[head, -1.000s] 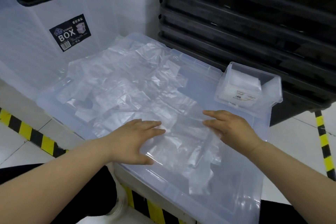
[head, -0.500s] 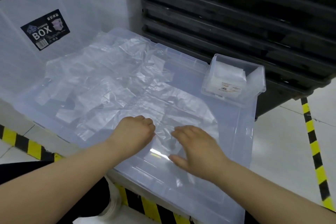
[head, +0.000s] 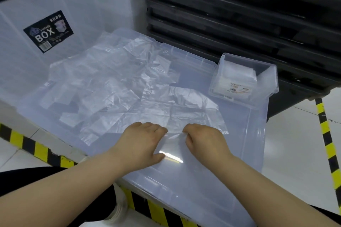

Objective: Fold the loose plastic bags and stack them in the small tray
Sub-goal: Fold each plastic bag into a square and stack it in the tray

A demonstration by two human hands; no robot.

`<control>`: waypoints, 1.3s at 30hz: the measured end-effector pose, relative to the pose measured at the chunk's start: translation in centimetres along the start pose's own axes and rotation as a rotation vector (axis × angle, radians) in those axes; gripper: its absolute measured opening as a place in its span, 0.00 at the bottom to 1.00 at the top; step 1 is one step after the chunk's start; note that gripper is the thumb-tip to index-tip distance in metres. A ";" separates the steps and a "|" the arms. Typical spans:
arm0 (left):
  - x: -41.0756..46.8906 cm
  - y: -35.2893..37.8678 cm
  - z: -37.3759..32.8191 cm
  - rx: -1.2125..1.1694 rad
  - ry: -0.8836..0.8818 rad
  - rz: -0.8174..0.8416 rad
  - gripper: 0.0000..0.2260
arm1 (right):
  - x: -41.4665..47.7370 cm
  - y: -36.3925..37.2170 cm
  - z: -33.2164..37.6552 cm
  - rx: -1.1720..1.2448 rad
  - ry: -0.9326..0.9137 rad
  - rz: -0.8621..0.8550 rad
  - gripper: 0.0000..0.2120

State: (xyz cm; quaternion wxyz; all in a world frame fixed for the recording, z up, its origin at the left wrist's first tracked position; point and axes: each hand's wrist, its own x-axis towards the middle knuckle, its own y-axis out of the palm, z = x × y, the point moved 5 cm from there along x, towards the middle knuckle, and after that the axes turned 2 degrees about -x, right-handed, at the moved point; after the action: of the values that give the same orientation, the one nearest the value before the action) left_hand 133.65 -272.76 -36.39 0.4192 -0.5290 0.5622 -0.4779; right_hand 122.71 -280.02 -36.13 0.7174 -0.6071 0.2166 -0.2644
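Two hands work one sheet. The left hand (head: 145,141) and right hand (head: 204,140) sit close together on the person's side of the small tray (head: 265,86), well short of it. Their fingers curl down onto the near edge of the top bag (head: 180,110), which lies flat on the clear lid (head: 249,145), nearer the person than the tray and a little to its left.

The right hand pinches the film, which puckers between the two hands. The left hand's fingers are tucked under as well and seem to nip the same edge, though the knuckles hide the contact itself.

The other loose bags (head: 110,83) sprawl left of the tray, some lying over the top bag's far side. Folded bags (head: 236,75) already sit inside the tray.

This looks like the start of a fold. It should go best if the hands slide apart toward the corners and lift only this one layer. The edge can then travel squarely toward the tray side, with the air pressed out before creasing — thin film slips and springs back.
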 end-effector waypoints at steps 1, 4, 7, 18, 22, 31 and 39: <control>0.1 0.2 0.5 -0.007 -0.016 0.002 0.18 | 0.2 0.0 -0.3 -0.024 0.006 0.049 0.10; 0.6 -0.7 1.5 -0.041 -0.110 -0.001 0.06 | 0.5 -0.2 -1.3 0.007 0.023 0.180 0.14; 0.9 -0.9 2.9 -0.052 -0.196 0.033 0.13 | 0.9 -1.0 -2.7 0.058 0.090 0.211 0.11; -0.2 -1.4 6.1 -0.300 -0.422 0.261 0.07 | 0.7 -2.8 -8.1 0.201 0.324 0.561 0.15; -0.3 -1.5 5.6 -0.371 -0.420 0.272 0.11 | 0.0 -3.7 -10.6 0.155 0.437 0.655 0.14; 0.2 -0.5 5.2 -0.752 -0.537 0.061 0.08 | -0.6 -3.5 -11.3 0.354 0.548 0.669 0.10; 0.4 0.7 6.0 -1.048 -0.762 -0.003 0.11 | -0.5 -3.4 -10.8 0.499 0.605 0.644 0.10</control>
State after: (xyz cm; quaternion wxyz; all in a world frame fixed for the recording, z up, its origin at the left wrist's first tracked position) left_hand 139.36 -273.75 -38.23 0.2749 -0.7968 0.5321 0.0808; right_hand 115.08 -288.27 -34.66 0.7908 -0.2157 0.5212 -0.2375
